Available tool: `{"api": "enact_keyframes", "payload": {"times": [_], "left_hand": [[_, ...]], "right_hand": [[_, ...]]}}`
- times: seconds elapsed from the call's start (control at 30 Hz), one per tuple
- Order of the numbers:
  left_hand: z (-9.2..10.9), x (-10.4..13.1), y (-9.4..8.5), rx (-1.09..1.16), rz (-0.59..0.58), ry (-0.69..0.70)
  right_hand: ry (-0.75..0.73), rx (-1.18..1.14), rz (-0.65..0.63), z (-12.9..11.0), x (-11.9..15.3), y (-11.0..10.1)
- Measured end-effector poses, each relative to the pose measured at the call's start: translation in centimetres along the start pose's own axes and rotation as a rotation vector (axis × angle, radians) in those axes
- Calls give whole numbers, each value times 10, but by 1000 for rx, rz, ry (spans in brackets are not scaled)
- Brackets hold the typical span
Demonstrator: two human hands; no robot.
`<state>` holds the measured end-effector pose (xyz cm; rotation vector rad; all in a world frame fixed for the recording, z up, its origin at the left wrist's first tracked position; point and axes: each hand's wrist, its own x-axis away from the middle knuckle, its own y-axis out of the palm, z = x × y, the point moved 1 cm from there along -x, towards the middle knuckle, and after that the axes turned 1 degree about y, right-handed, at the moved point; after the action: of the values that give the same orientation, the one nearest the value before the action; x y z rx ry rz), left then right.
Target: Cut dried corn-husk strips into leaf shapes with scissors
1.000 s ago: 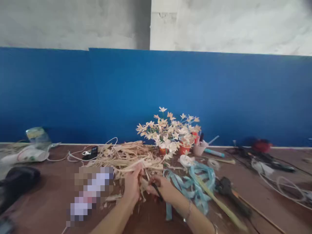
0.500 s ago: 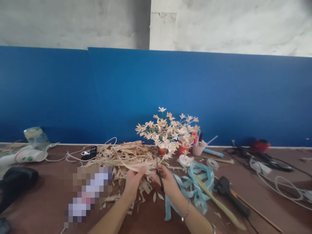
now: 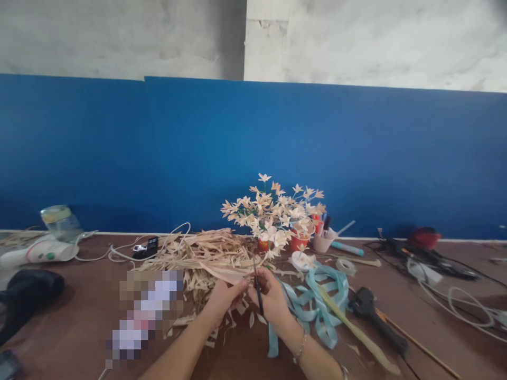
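Scissors (image 3: 258, 290) in right hand (image 3: 271, 300)

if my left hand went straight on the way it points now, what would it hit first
Your left hand points forward and rightward, so it would probably meet your right hand first, around the fingers holding the scissors; exact depth is unclear from this view.

Left hand (image 3: 225, 298): palm inward, fingers bent, thumb pointing toward right hand | right hand (image 3: 270, 296): fingers curled, knuckles raised, near left fingertips | both forearms: reach forward from lower edge of view, converging at the hands | right wrist: angled inward, left of its forearm.
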<state>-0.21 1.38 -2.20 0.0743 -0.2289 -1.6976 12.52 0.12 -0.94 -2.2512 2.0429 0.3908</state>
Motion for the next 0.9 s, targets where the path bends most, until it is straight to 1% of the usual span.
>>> {"api": "enact_keyframes", "payload": {"times": [0.17, 0.27, 0.47, 0.57, 0.63, 0.73, 0.8, 0.9], "left_hand": [[6, 3, -1, -8, -118, -6], [6, 3, -2, 30, -171, 5], [6, 4, -2, 82, -195, 22], [8, 5, -3, 139, -180, 5], [8, 6, -4, 186, -180, -12], [8, 5, -6, 223, -212, -16], [8, 4, -7, 232, -224, -27], [7, 3, -7, 301, -175, -77]], "right_hand": [[45, -49, 14, 3, -1, -1], [40, -60, 54, 1, 0, -2], [9, -39, 99, -8, 1, -1], [3, -18, 113, -9, 1, -2], [24, -14, 100, -9, 1, -2], [65, -8, 57, -8, 0, -4], [64, 9, 42, -8, 0, -4], [27, 18, 32, -9, 0, -3]]}}
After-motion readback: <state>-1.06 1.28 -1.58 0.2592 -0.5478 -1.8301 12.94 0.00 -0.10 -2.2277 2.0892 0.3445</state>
